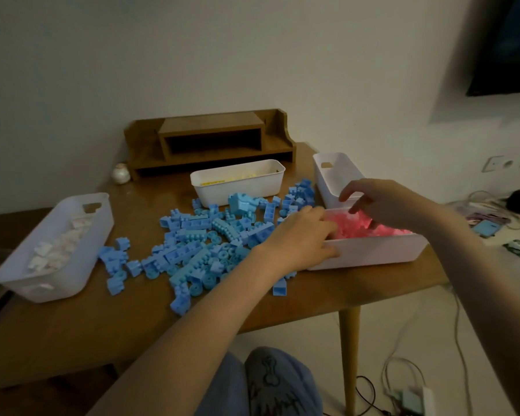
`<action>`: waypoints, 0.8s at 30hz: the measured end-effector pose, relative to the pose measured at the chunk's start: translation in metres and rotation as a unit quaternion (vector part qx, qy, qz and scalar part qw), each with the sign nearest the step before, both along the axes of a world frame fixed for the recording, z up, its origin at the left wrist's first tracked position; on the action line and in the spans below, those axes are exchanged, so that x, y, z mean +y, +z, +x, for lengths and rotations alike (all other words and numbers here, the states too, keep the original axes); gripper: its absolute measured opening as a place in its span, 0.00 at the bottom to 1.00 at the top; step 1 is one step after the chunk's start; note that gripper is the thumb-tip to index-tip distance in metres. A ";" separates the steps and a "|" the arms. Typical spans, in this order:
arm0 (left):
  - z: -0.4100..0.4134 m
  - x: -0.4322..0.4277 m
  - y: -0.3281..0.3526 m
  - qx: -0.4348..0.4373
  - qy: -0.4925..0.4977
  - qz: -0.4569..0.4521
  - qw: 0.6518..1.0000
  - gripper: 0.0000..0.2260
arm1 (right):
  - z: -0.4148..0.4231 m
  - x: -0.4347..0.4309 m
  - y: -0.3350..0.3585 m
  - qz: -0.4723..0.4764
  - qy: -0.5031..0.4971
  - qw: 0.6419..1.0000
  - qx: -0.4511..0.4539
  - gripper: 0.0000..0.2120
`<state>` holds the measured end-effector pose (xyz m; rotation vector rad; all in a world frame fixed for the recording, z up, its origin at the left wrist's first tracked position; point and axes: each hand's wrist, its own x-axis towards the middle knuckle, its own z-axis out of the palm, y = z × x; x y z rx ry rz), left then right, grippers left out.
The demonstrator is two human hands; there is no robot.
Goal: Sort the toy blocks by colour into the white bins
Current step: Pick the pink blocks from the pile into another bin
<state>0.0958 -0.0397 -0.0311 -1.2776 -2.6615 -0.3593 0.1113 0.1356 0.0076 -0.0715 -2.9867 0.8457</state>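
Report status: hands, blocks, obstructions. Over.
Left hand grips pink-block bin rim. Right hand open above pink blocks. Blue blocks unsorted on table. Nothing obstructing.

One head camera, looking forward and down.
You wear it seated at the table's (72,325) near edge, close in; it faces the wall (252,55) behind the far edge, takes in most of the top out to its right corner, and catches your knee (282,382) at the bottom.
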 end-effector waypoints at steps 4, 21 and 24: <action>0.005 -0.003 0.000 -0.029 -0.002 0.067 0.997 0.11 | -0.001 -0.002 0.000 0.020 0.007 1.000 0.021 0.16; 0.001 -0.087 0.067 0.095 0.222 0.161 0.957 0.11 | -0.023 -0.091 0.040 0.007 0.084 0.903 0.422 0.10; -0.014 -0.119 0.074 0.113 0.283 0.165 0.938 0.10 | -0.043 -0.115 0.037 -0.028 0.086 0.889 0.449 0.13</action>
